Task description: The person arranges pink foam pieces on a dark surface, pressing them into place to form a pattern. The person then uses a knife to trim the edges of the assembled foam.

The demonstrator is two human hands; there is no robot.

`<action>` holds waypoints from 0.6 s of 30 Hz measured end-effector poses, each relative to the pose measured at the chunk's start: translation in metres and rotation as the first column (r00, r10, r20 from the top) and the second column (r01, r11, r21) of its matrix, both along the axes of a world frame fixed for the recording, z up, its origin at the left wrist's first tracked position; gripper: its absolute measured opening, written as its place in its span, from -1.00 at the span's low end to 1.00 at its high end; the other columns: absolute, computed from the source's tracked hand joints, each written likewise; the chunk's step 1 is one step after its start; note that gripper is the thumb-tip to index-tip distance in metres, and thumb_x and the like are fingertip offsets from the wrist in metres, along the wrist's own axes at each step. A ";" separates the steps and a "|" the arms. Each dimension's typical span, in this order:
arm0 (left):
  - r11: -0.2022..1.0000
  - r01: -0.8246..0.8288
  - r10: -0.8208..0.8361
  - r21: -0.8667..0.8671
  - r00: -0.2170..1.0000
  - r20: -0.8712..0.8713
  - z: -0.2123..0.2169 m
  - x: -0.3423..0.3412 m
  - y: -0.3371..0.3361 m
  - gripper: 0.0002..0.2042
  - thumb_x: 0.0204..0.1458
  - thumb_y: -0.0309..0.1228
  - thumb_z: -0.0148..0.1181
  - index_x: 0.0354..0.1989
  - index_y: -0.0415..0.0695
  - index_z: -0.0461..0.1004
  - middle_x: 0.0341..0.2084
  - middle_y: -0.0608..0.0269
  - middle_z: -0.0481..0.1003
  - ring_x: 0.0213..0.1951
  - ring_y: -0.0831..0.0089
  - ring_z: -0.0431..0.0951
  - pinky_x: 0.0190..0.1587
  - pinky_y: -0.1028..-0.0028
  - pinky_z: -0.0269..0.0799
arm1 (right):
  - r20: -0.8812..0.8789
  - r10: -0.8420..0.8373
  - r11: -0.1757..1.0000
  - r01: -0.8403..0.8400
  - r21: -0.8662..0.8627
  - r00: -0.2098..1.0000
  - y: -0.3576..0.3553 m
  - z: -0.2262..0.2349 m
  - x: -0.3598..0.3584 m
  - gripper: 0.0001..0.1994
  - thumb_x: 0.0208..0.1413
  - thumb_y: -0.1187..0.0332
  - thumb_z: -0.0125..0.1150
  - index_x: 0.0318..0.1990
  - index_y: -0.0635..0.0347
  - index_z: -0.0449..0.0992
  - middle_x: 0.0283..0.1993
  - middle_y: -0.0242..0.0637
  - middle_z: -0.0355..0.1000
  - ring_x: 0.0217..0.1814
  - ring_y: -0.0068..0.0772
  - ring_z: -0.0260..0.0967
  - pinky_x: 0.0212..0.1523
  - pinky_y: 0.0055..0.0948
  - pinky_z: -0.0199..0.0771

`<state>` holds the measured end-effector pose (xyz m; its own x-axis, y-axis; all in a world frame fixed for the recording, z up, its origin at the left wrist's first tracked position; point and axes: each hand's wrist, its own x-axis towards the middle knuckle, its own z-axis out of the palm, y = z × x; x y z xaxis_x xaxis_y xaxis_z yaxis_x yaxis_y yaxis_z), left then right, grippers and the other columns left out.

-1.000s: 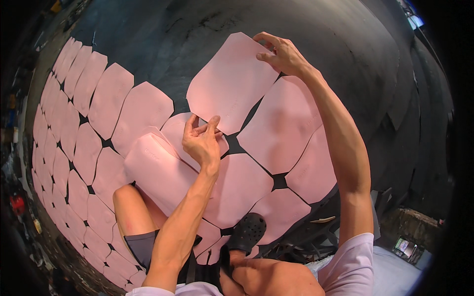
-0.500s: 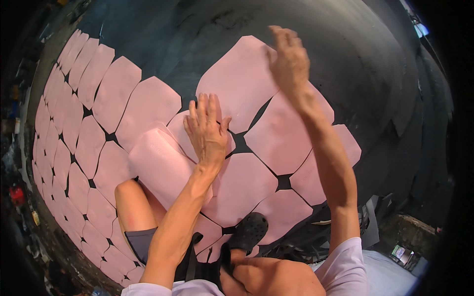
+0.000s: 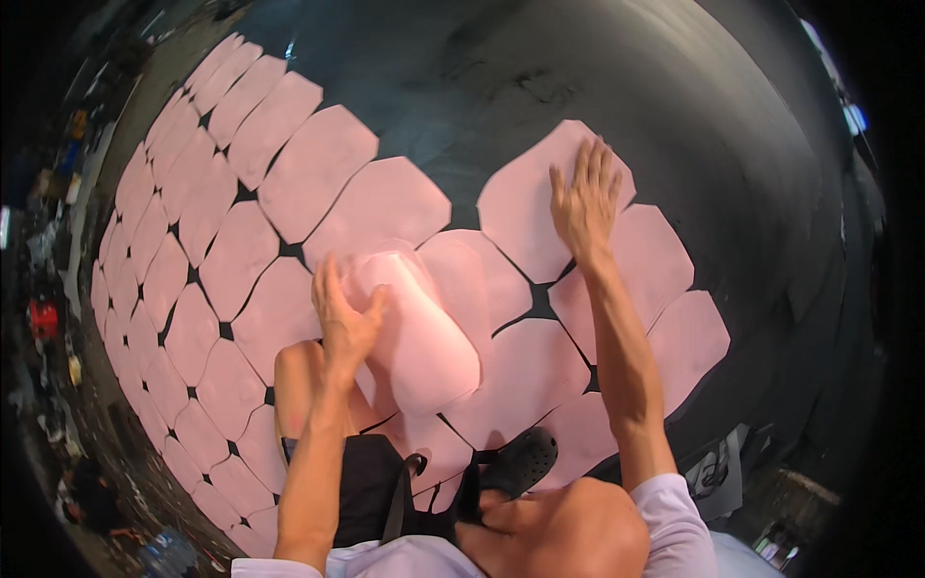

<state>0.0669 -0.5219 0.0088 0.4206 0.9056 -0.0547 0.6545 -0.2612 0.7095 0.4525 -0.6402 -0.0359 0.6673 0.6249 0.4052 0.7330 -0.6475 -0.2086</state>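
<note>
Many-sided pink sheets with cut corners are laid out in rows on a dark floor. My right hand (image 3: 586, 200) lies flat, fingers extended, on the farthest sheet of the near group, a pink sheet (image 3: 528, 197). A thick stack of similar pink sheets (image 3: 424, 337) rests slantwise on the laid ones, its top sheet bulging. My left hand (image 3: 349, 318) is at the stack's left edge, thumb spread from the fingers; the fingertips are slightly blurred.
Dark smooth floor (image 3: 540, 67) stretches beyond the sheets. My knee (image 3: 303, 371) and a black clog (image 3: 525, 460) rest close to the sheets. Dark scraps and a grey printed piece (image 3: 718, 472) are at lower right. Assorted clutter, including a red item (image 3: 43, 318), lines the left rim.
My right hand has come down onto the far sheet. My left hand has left the sheet beside the stack and moved to the stack's left edge. The view has shifted, too.
</note>
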 end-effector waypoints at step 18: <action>0.810 0.414 -0.283 -0.415 0.896 0.342 -0.005 -0.070 0.089 -0.21 -0.22 -0.03 0.85 0.09 -0.36 0.65 0.14 0.02 0.58 0.10 0.20 0.65 0.16 0.23 0.62 | -0.877 -0.273 0.958 0.192 -0.212 0.394 -0.088 0.052 -0.292 0.27 -0.06 -0.05 0.81 0.63 0.41 0.05 0.49 0.14 0.17 0.55 0.01 0.21 0.48 -0.03 0.41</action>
